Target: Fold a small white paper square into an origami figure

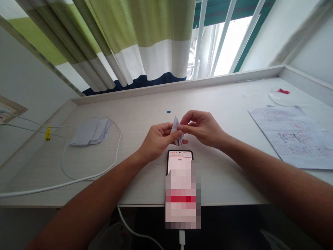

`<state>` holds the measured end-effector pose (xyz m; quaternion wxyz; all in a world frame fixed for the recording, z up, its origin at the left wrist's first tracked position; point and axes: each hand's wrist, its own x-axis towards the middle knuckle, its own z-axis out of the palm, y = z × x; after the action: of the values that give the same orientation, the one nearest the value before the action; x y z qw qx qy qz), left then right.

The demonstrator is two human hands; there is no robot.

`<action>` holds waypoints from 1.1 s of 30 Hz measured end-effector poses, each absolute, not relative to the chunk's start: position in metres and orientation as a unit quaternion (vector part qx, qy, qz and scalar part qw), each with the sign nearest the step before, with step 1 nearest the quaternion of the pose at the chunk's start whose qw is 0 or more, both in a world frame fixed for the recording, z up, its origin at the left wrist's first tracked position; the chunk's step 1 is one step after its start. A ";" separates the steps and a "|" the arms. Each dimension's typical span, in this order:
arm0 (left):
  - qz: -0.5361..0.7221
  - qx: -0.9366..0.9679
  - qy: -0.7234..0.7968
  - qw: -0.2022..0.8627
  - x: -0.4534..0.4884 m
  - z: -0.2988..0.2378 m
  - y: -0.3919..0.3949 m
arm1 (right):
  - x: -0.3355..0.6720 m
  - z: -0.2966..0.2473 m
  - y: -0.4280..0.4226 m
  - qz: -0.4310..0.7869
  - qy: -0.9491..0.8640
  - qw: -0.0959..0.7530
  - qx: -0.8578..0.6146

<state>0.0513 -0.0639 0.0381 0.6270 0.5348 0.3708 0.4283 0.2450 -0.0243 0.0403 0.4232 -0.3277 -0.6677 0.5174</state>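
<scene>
Our left hand (158, 139) and right hand (204, 128) pinch one folded paper (175, 126); one phone (179, 166) is at six o'clock, one paper stack (90, 132) at nine.

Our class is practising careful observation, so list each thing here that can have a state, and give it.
Left hand: pinching the folded paper
Right hand: fingertips closed on the folded paper
Folded paper: creased, held up
Phone: screen lit, partly pixelated
Paper stack: flat, slightly fanned
Written sheet: lying flat
Cable: loosely looped
Curtain: partly drawn
Window: partly uncovered; open or shut unclear
</scene>
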 end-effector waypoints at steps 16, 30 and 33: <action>0.402 0.589 0.413 0.567 0.055 0.032 -0.070 | 0.242 0.046 -0.029 0.436 -0.717 0.428 -0.335; 0.436 0.548 0.411 0.584 0.057 0.036 -0.064 | 0.242 0.048 -0.030 0.468 -0.684 0.427 -0.361; 0.427 0.559 0.406 0.584 0.056 0.037 -0.064 | 0.242 0.047 -0.031 0.461 -0.698 0.417 -0.355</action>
<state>0.0564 -0.0643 0.0367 0.5836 0.5590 0.4056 0.4272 0.2419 -0.0310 0.0471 0.4169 -0.3552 -0.6980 0.4612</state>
